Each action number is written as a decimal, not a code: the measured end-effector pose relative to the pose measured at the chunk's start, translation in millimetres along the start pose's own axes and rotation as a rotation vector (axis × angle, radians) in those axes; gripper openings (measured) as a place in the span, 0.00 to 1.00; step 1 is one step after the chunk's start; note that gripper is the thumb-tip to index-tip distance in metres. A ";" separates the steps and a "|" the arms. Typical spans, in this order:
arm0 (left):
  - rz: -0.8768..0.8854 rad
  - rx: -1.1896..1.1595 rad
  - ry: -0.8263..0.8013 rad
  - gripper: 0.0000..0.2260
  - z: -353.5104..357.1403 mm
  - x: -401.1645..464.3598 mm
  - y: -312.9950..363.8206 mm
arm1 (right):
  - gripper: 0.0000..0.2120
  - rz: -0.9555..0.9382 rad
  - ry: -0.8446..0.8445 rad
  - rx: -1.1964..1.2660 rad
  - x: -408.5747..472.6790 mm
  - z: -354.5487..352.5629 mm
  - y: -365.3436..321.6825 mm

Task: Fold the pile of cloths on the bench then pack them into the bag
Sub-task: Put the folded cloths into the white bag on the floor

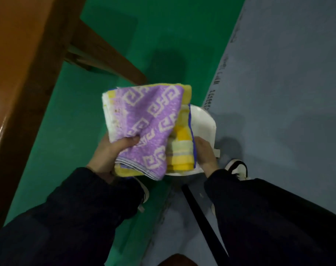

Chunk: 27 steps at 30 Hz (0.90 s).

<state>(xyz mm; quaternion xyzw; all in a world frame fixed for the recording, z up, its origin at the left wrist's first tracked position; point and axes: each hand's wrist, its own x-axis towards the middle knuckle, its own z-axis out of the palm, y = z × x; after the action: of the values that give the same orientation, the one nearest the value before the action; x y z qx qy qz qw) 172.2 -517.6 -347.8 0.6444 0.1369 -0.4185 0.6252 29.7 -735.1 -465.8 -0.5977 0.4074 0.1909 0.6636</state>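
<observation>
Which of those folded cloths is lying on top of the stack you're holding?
The purple cloth with the white key pattern lies on top, the left hand gripping its corner. The yellow cloth sits beneath it, beside the right hand.

We've got the folded cloths up off the floor, directly over the bag. Left hand is at their near-left corner, right hand at the bag's near-right edge. Bench runs along the left, shoe just right of the bag.
</observation>
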 end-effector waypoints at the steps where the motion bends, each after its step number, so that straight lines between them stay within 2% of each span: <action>1: 0.016 0.019 0.009 0.39 -4.6 2.9 4.3 | 0.08 -0.061 0.085 -0.348 9.4 -0.2 16.3; 3: 0.015 0.038 0.022 0.40 -10.8 8.4 6.6 | 0.10 -0.153 0.085 -0.690 18.4 5.8 36.3; 6: -0.013 0.029 0.028 0.47 -14.0 14.2 2.7 | 0.18 -0.185 -0.016 -0.949 19.6 16.6 41.4; 8: -0.018 0.040 0.039 0.45 -15.0 18.1 -0.8 | 0.19 -0.113 -0.078 -1.160 22.3 17.3 35.7; 9: -0.014 0.048 0.038 0.42 -16.3 20.7 -3.3 | 0.16 -0.007 -0.153 -1.241 25.2 16.2 32.7; 10: -0.009 0.059 0.030 0.40 -17.0 22.9 -5.9 | 0.15 0.064 -0.200 -1.233 29.6 17.2 34.0; 11: -0.008 0.071 0.022 0.39 -16.5 23.7 -8.3 | 0.14 0.129 -0.264 -1.167 28.6 19.0 30.7; 13: -0.014 0.088 0.014 0.38 -15.1 24.9 -15.2 | 0.15 0.240 -0.275 -0.758 31.0 15.0 26.6; 15: -0.041 0.122 -0.012 0.39 -11.4 23.7 -25.6 | 0.20 0.362 -0.045 -0.146 39.4 10.0 24.7; 16: -0.056 0.145 -0.034 0.40 -10.0 22.5 -31.8 | 0.21 0.325 0.055 0.034 45.2 5.7 25.1; 18: -0.093 0.194 -0.061 0.43 -10.8 21.4 -44.8 | 0.22 0.307 0.066 0.430 51.8 -0.3 22.6; 20: -0.137 0.234 -0.076 0.44 -10.3 19.1 -53.1 | 0.37 0.248 0.041 0.789 47.3 -3.4 11.8; 21: -0.145 0.256 -0.089 0.44 -10.5 19.1 -57.2 | 0.43 0.278 0.040 0.892 41.6 -5.3 8.0; 22: -0.147 0.285 -0.106 0.43 -9.7 18.8 -59.7 | 0.41 0.282 0.008 0.968 39.2 -7.8 5.1; 24: -0.140 0.350 -0.143 0.42 -7.7 19.8 -63.0 | 0.29 0.289 0.013 1.018 36.4 -11.6 -2.4; 27: -0.122 0.444 -0.211 0.44 -0.6 20.9 -64.6 | 0.17 0.224 0.055 0.991 31.8 -19.0 -15.2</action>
<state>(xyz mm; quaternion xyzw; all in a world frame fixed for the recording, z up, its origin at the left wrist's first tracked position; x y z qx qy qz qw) 140.0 -512.6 -407.3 0.7092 0.0143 -0.5404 0.4526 54.0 -763.8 -479.7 -0.1686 0.5277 0.0291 0.8320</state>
